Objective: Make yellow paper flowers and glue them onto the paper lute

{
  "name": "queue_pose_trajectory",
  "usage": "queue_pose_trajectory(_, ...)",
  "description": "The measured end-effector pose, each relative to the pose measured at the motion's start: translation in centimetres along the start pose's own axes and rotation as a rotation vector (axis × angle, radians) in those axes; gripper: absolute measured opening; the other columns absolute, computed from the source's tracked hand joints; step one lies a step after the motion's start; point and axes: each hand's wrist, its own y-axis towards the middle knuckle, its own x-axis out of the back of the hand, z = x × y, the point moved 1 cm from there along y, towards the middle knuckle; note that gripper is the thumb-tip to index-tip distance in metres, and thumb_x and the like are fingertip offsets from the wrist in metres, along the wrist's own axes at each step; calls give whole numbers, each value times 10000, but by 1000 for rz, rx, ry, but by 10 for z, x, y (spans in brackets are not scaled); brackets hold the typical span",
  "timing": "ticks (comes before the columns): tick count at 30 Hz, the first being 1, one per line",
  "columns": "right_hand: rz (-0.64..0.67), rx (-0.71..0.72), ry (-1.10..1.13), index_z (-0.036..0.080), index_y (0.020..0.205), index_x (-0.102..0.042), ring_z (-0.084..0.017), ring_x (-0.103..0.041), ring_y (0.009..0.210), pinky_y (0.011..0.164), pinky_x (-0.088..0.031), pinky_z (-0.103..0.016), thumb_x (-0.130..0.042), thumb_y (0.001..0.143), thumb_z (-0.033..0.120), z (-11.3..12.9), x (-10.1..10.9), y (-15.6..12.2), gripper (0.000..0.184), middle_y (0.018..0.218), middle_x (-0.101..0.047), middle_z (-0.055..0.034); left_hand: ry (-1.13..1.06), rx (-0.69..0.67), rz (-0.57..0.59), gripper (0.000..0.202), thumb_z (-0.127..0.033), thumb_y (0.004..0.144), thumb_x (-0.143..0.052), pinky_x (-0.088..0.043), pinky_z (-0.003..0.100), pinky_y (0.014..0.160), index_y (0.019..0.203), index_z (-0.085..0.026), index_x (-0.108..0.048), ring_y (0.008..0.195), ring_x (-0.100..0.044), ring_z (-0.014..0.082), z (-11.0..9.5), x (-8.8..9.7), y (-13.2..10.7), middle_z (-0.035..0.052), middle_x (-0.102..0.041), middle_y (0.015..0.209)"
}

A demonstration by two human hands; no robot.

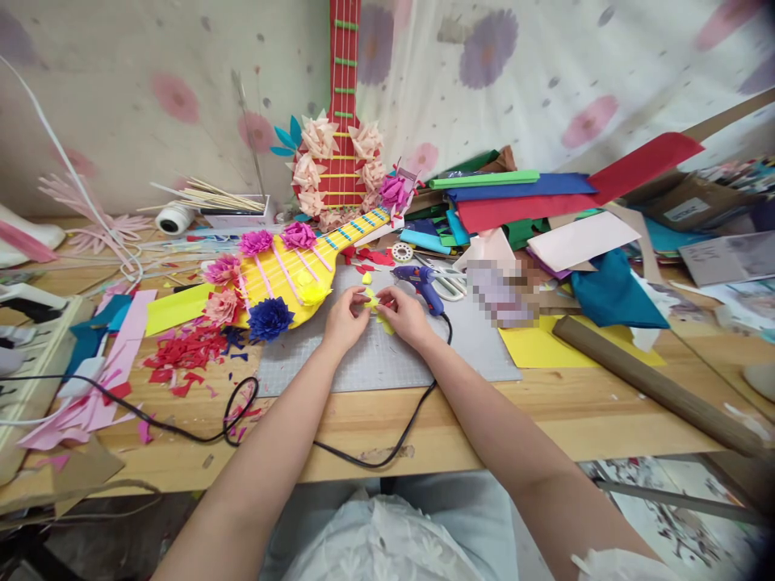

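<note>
The left hand [346,317] and right hand [404,316] are close together over the grey mat [484,355], thumbs and fingers bent inward. Each grip is narrow, and both hold the same small yellow piece [371,303] by its sides, between the fingertips. Part of it is hidden by the fingers. 1 yellow scrap [366,278] lies just beyond the fingertips, and more yellow shows below the piece, between the hands.

The glue gun [421,286], blue, lies just past the right hand, beside the scissors [451,284]. Its black cord [396,452] bends under the right forearm and along the bench [575,424]. A white spool [403,252] is near the gun's tip.

Left of the hands, a yellow lute [324,270] lies tilted, partly on the mat. It bears paper flowers: 2 purple, 2 pink, 1 yellow and 1 blue on the body, the blue flower [270,319] at the near edge. Behind it a red lute [340,73] stands upright, ringed with pale flowers.

Red scraps [187,353] are heaped left of the blue flower. On the right, a brown tube [654,383] lies slantwise, partly over a yellow sheet [533,343].
</note>
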Motion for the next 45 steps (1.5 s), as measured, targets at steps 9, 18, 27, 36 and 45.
queue_pose_trajectory(9, -71, -12, 15, 209, 902, -579, -120, -567, 664, 656, -432, -263, -506, 787, 203, -5, 0, 2, 136, 878, -656, -8, -69, 135, -57, 242, -148, 712, -599, -468, 258, 651, 945, -198, -552, 668, -608, 125, -5, 1, 1, -3, -639, 735)
queue_pose_trajectory(18, -21, 118, -103, 227, 1004, -575, -132, -592, 746, 709, -459, -279, -477, 769, 140, 4, 3, -4, 269, 1029, -641, -17, -103, 151, -82, 196, -215, 738, -599, -468, 256, 611, 927, -185, -558, 614, -601, 125, -3, 1, 1, 11, -643, 718)
queue_pose_trajectory(27, -136, 56, 0, 209, 982, -553, -130, -595, 695, 662, -455, -267, -488, 790, 183, 2, 2, 0, 204, 924, -667, -20, 57, 122, -39, 279, -150, 722, -597, -485, 271, 664, 1001, -177, -595, 656, -609, 130, -6, 2, 0, 29, -674, 794)
queue_pose_trajectory(36, -104, 134, -72, 204, 1068, -523, -146, -608, 735, 659, -457, -274, -463, 793, 162, 7, 6, -5, 285, 945, -661, -34, 287, -211, -71, 423, -132, 699, -586, -469, 332, 819, 1115, -194, -541, 936, -557, 192, -17, 6, -5, 70, -631, 1077)
queue_pose_trajectory(45, -78, 196, -149, 209, 1100, -526, -150, -610, 780, 687, -462, -278, -445, 832, 191, 13, 6, -6, 281, 991, -650, -54, 202, -144, -78, 234, -180, 777, -576, -469, 311, 823, 1006, -227, -593, 877, -599, 162, -20, 5, -2, 34, -660, 908)
